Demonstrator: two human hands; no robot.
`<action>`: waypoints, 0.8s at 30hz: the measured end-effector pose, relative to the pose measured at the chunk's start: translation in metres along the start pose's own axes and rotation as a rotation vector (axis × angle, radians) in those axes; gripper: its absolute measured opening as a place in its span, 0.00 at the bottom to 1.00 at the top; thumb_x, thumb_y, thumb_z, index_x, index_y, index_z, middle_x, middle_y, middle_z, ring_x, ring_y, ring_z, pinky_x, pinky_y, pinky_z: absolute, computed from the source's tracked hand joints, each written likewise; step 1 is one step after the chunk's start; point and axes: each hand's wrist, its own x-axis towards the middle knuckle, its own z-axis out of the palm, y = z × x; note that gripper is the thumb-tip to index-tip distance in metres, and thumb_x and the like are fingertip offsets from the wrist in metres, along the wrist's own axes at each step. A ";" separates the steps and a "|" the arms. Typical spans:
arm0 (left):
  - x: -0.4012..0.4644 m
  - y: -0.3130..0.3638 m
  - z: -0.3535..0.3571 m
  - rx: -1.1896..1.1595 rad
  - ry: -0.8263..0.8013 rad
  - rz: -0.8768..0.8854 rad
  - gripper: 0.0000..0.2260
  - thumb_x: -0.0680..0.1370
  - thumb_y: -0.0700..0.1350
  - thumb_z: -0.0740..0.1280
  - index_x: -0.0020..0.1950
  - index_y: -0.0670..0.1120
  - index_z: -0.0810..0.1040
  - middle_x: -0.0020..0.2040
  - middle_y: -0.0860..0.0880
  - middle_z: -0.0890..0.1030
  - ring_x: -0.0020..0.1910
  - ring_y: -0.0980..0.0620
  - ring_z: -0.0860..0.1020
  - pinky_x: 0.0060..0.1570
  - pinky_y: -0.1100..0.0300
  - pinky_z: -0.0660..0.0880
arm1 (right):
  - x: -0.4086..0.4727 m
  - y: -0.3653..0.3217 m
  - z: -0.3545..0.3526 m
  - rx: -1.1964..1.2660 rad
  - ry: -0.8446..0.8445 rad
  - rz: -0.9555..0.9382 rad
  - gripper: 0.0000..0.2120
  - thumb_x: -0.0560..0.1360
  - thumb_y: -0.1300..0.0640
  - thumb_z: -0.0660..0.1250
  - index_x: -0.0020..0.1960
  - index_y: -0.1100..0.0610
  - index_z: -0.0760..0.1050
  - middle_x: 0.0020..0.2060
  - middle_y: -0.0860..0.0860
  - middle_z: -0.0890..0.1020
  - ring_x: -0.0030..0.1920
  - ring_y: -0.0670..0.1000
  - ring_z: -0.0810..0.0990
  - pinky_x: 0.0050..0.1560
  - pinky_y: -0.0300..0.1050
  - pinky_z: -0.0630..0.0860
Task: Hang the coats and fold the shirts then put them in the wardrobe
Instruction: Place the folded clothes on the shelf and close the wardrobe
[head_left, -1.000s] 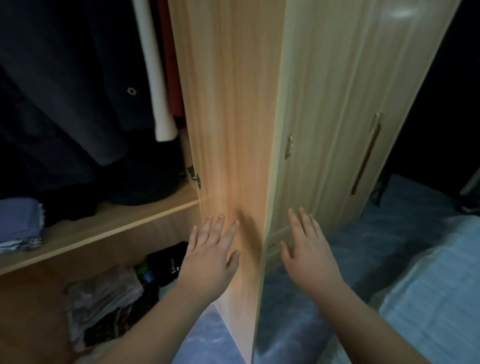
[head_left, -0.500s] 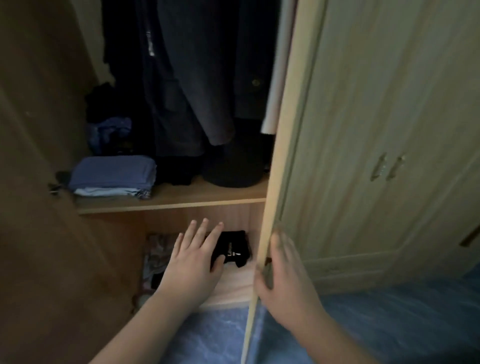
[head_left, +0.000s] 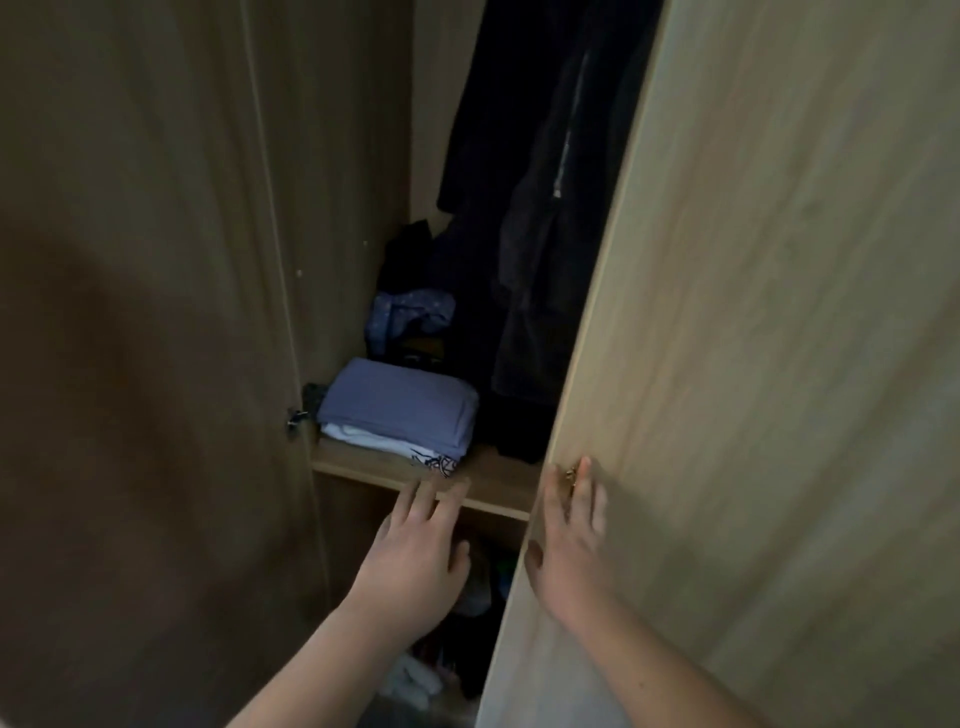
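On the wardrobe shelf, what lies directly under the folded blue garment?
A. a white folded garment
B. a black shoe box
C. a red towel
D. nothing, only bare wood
A: the folded blue garment rests on a white folded garment whose edge shows beneath it on the shelf.

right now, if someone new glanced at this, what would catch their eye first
Most likely the two bare arms reaching in from below: the right hand lies flat on the edge of the pale right wardrobe door, and the left hand hovers open before the shelf. Next, the folded blue shirt stacked on that shelf, with dark coats hanging above it in the narrow gap.
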 end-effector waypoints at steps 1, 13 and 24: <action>0.011 -0.006 0.001 0.001 0.000 0.007 0.29 0.81 0.54 0.57 0.79 0.57 0.49 0.81 0.50 0.51 0.80 0.48 0.46 0.76 0.49 0.56 | 0.010 -0.001 0.008 -0.004 0.029 0.019 0.51 0.68 0.53 0.72 0.81 0.53 0.45 0.79 0.59 0.36 0.77 0.66 0.46 0.75 0.59 0.58; 0.075 -0.032 0.020 -0.032 -0.078 0.081 0.28 0.81 0.51 0.58 0.79 0.57 0.50 0.81 0.53 0.50 0.79 0.50 0.44 0.75 0.49 0.57 | 0.057 0.003 0.024 -0.090 0.072 0.092 0.50 0.62 0.58 0.72 0.80 0.53 0.54 0.79 0.60 0.50 0.77 0.63 0.53 0.65 0.61 0.72; -0.066 -0.038 -0.004 0.042 0.081 -0.024 0.29 0.78 0.50 0.60 0.79 0.53 0.55 0.79 0.49 0.57 0.79 0.47 0.52 0.76 0.52 0.55 | -0.052 -0.037 0.011 0.036 -0.068 -0.152 0.37 0.69 0.57 0.66 0.77 0.52 0.60 0.77 0.55 0.61 0.77 0.58 0.57 0.74 0.53 0.62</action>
